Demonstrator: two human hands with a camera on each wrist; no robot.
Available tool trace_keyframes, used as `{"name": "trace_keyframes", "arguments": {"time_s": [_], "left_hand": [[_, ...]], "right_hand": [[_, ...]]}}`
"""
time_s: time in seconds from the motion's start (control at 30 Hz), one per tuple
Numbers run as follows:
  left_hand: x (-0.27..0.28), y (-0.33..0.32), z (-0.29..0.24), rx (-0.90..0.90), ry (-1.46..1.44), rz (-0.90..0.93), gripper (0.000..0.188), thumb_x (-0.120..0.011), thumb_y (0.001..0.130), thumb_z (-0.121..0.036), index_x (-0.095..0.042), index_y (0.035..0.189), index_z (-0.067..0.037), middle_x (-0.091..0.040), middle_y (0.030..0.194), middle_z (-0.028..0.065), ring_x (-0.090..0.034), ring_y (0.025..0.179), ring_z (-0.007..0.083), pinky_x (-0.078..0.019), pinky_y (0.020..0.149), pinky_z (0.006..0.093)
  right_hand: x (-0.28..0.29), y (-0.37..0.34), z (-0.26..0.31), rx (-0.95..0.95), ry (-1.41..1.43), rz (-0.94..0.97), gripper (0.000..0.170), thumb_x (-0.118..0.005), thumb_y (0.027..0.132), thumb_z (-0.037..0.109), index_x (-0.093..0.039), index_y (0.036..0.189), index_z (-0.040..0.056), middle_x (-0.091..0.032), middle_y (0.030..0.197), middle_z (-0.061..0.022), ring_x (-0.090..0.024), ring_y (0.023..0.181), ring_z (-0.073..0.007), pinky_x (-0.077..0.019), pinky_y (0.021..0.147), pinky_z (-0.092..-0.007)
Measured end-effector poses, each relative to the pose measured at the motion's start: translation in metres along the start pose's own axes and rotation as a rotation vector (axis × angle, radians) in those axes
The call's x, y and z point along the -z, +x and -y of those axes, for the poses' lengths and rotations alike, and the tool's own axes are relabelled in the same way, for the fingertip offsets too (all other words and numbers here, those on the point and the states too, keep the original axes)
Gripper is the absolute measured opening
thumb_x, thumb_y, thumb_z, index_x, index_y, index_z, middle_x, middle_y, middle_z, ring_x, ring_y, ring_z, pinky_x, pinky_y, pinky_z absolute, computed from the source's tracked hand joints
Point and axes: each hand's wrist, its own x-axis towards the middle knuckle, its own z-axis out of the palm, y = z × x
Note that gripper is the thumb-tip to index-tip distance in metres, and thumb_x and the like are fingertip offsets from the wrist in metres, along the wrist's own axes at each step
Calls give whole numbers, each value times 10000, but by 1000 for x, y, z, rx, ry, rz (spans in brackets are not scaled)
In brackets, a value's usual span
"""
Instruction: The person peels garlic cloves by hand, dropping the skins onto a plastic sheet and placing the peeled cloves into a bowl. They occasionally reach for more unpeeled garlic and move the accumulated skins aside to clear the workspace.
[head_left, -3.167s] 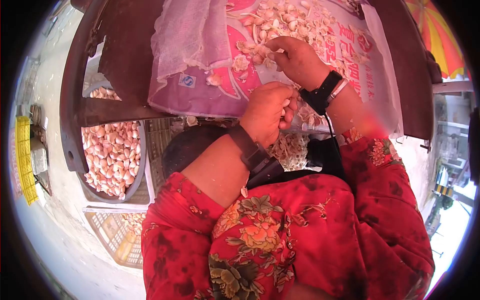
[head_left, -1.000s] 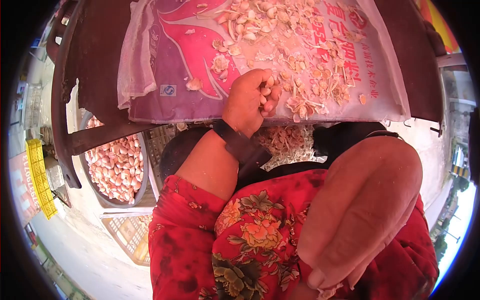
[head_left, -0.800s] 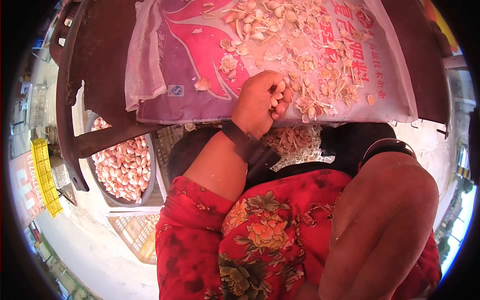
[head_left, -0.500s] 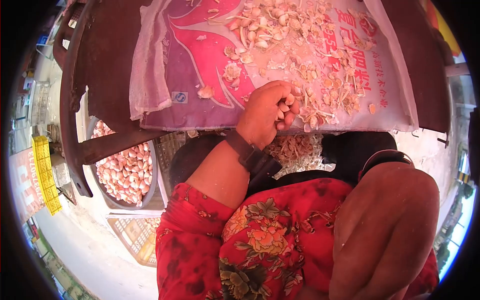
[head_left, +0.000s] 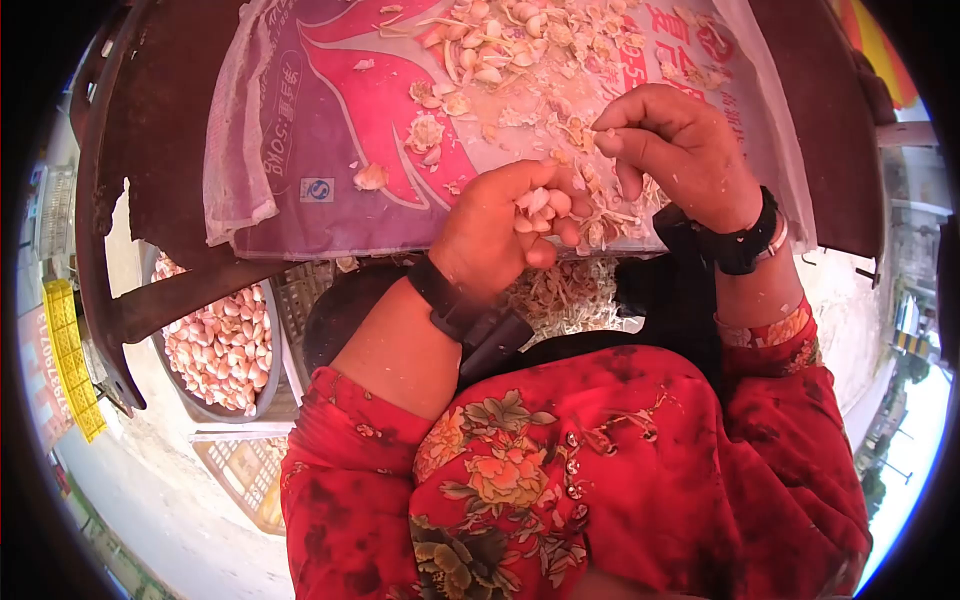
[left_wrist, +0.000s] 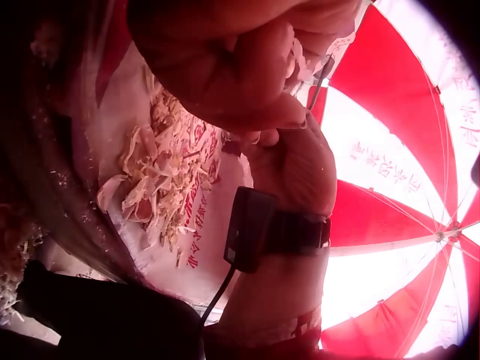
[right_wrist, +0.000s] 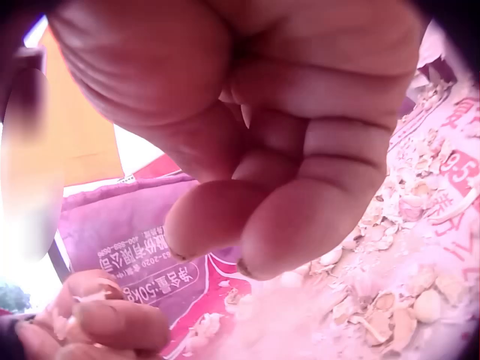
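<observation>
My left hand (head_left: 500, 222) is curled around several pale garlic cloves (head_left: 541, 208), palm turned up, over the near edge of a printed sack (head_left: 330, 225). To its right, my right hand (head_left: 685, 155) hovers above the sack, its thumb and forefinger tips close together. In the right wrist view its bent fingers (right_wrist: 300, 217) hide most of the palm, and I cannot tell whether anything is pinched there. Peeled cloves (head_left: 490, 50) lie in a pile farther back on the sack, with papery garlic skins (head_left: 600, 215) strewn near both hands.
The sack covers a dark brown table (head_left: 165, 130). A grey basin (head_left: 268, 370) of unpeeled cloves (head_left: 220, 345) stands below on the left, beside a pale plastic crate (head_left: 235, 465). More skins (head_left: 570, 295) are heaped under the table's near edge. A red-and-white umbrella (left_wrist: 382, 75) spreads overhead.
My right hand left the sack, rose close to the head camera, and is now back down over the sack. My left hand stayed near the sack's edge with its cloves, now showing them more openly.
</observation>
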Motion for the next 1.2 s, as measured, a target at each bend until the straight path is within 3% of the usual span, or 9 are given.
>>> {"name": "trace_keyframes", "arguments": {"time_s": [0.13, 0.23, 0.33, 0.53, 0.63, 0.67, 0.93, 1.13, 1.2], "left_hand": [[6, 2, -1, -1, -24, 2, 178, -526, 898, -159, -567, 966, 0, -622, 820, 131, -576, 588, 161, -380, 383, 218], [8, 3, -2, -23, 9, -5, 155, -547, 877, -123, -562, 959, 7, -621, 817, 125, -561, 562, 136, -367, 376, 208], [10, 4, -3, -41, 44, -23, 160, -543, 879, -131, -562, 960, 5, -617, 809, 114, -548, 546, 120, -366, 380, 206], [7, 2, -2, -72, 117, -72, 179, -556, 877, -154, -564, 965, 2, -603, 788, 84, -537, 539, 99, -351, 388, 197], [6, 0, -2, -85, 145, -81, 186, -560, 877, -166, -567, 963, -2, -600, 788, 75, -529, 538, 91, -341, 390, 193], [4, -2, -2, -89, 156, -87, 187, -559, 878, -170, -568, 963, -3, -598, 788, 73, -525, 536, 89, -339, 390, 193], [0, -2, 2, -97, 181, -134, 177, -553, 875, -187, -584, 920, -19, -579, 739, 49, -484, 515, 78, -324, 391, 200], [10, 10, 7, -84, 115, -79, 253, -514, 912, -276, -585, 899, -34, -600, 740, 63, -533, 546, 105, -345, 413, 213], [-2, 2, 5, -51, 74, -66, 329, -485, 930, -347, -587, 921, -35, -619, 780, 79, -578, 592, 140, -368, 424, 223]], "right_hand": [[11, 54, -45, -115, -422, -74, 117, -578, 841, 49, -633, 940, 20, -628, 769, -61, -617, 633, -134, -485, 581, -263], [15, 86, -90, 254, -923, -51, 160, -596, 757, 56, -633, 907, 15, -656, 771, -169, -667, 756, -310, -523, 684, -384], [10, 97, -87, 61, -970, 102, 206, -595, 715, 66, -641, 913, 28, -658, 863, -209, -641, 854, -377, -509, 747, -419], [8, 83, -76, -36, -899, 94, 296, -631, 723, 61, -619, 1015, 10, -652, 849, -163, -659, 781, -295, -529, 712, -365], [14, 59, -62, -346, 109, 20, 217, -624, 827, 52, -606, 1042, 28, -616, 807, -45, -634, 727, -146, -544, 679, -304], [15, 49, -57, -295, 352, 64, 233, -604, 883, 78, -578, 1103, 6, -618, 817, -44, -630, 707, -125, -565, 674, -280], [-4, -3, -29, -100, 768, 263, 246, -665, 832, 49, -538, 1030, -24, -587, 935, -167, -613, 602, -162, -575, 557, -324], [-34, -17, 34, 569, 856, 608, 268, -731, 749, -15, -587, 965, -79, -618, 713, -213, -626, 492, -227, -548, 450, -299], [-24, -25, 39, 358, 676, 397, 223, -700, 780, -30, -594, 973, -70, -636, 758, -166, -627, 570, -190, -523, 508, -266]]}}
